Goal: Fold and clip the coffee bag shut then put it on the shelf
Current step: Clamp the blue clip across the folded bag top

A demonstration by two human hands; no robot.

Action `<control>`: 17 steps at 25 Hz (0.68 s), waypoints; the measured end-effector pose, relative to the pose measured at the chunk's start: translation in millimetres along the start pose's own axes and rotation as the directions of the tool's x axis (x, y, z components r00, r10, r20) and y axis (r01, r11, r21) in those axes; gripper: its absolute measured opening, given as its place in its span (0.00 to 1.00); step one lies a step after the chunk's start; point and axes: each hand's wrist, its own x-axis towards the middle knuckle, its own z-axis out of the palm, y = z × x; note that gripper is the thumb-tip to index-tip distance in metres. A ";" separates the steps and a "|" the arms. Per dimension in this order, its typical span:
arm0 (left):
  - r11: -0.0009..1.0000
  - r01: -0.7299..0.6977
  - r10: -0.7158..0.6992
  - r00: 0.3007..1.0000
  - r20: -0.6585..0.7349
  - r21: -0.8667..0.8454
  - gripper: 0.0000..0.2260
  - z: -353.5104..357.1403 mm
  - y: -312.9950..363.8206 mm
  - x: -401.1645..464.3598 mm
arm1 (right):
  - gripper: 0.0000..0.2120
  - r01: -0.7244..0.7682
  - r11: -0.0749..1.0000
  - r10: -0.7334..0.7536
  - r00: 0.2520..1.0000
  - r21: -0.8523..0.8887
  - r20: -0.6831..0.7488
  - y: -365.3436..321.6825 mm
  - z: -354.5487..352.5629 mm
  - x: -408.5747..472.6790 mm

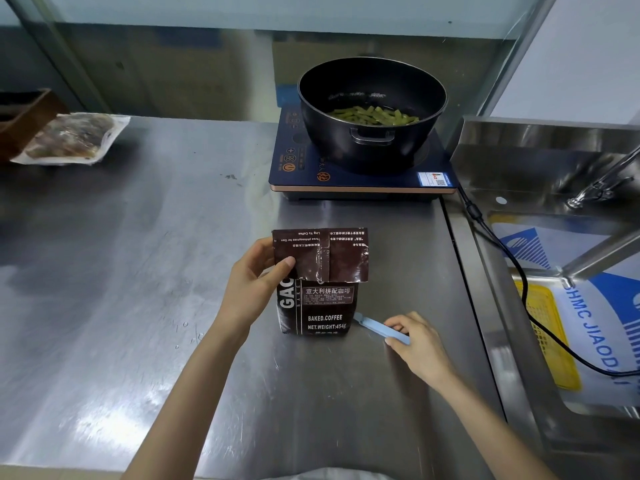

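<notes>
At the far left edge a dark brown wooden box [24,116] sits at the back of the steel tabletop [121,271], and a clear sealed packet of food [71,138] leans against it.

Toward the middle, the left hand [251,287] grips the left side of the coffee bag [320,289]. The thumb presses on the front of the folded-down top flap and the other fingers are behind it, so this hand is closed on the bag. The bag stands upright on the tabletop, near the front and a little right of centre. Its top is folded forward over the front panel, so the print on the flap reads upside down.

Behind the bag, well apart from it, a black pot [372,112] holding green vegetable pieces sits on a dark blue induction cooker [360,168].

Just right of the bag's base lies a light blue clip [381,328], one end touching or nearly touching the bag. The right hand [417,344] rests palm down over the clip's other end with its fingertips curled onto it. Whether it has the clip fully gripped cannot be told.

At the far right, a black power cable [512,261] runs from the cooker over the rim of a steel sink [491,306], which holds a yellow basket [547,327] and a faucet [602,185] above.
</notes>
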 end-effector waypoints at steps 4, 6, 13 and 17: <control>0.998 -0.037 0.037 0.999 0.000 0.059 0.10 1.3 0.5 0.4 | 0.09 -0.027 0.999 0.030 0.997 0.039 -0.069 -1.2 -6.3 0.6; 0.993 -0.064 0.065 0.998 -0.007 0.103 0.12 1.5 0.9 0.5 | 0.08 -0.032 0.997 0.039 0.994 0.069 -0.106 -6.2 -15.0 2.4; 0.944 -0.180 0.193 0.981 -0.019 0.277 0.13 9.1 13.3 6.3 | 0.09 0.132 0.978 -0.073 0.944 0.165 -0.323 -51.6 -70.8 7.1; 0.924 -0.209 0.221 0.975 0.000 0.320 0.10 11.0 18.5 12.4 | 0.09 0.263 0.948 -0.179 0.907 0.182 -0.381 -82.4 -97.1 5.0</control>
